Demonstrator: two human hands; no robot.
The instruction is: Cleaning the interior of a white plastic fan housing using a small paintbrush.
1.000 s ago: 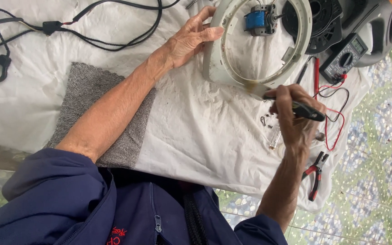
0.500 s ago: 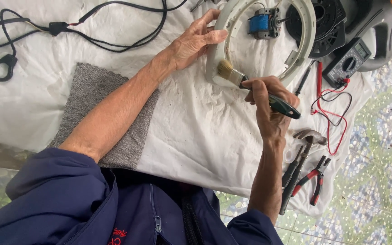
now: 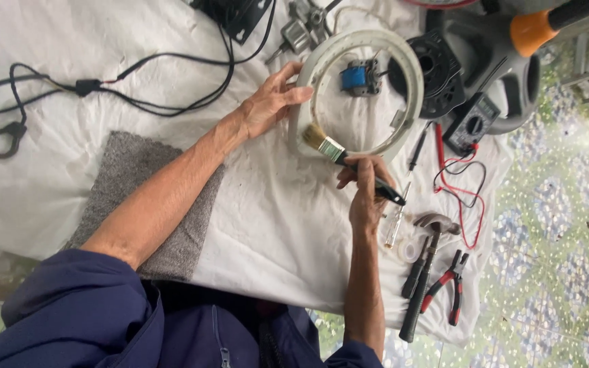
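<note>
Since a second ago we have brought our right hand (image 3: 366, 197) up from the cloth's right edge, and the brush (image 3: 349, 162) it grips now lies with its bristles on the near rim of the ring (image 3: 414, 102); our left hand (image 3: 270, 105) has stayed on the ring's left side.

Going left to right: a black cable (image 3: 103, 88) loops over the white cloth (image 3: 274, 225) at far left, ending in a small black loop (image 3: 3, 140) near the cloth's edge. Beside it a grey mat (image 3: 127, 177) lies under our left forearm. Bare cloth opens between the mat and our right arm, the widest free room here.

Our left hand rests open, fingers spread on the ring's outer rim, steadying it. The ring lies flat at the top centre, with a small blue-and-metal part (image 3: 359, 78) inside it. Our right hand is closed around the brush's dark handle.

Right of that hand things crowd: a slim screwdriver (image 3: 397, 221), a tape roll (image 3: 409, 249), a hammer (image 3: 425, 272) and red-handled pliers (image 3: 450, 286) sit close to the cloth's right edge, the hammer's handle reaching its near hem. A meter (image 3: 470, 126) with red leads (image 3: 468, 197) lies above them.

Along the top, a black box (image 3: 236, 15) and grey housing (image 3: 506, 68) are cut off by the frame; what they are is hard to tell.
</note>
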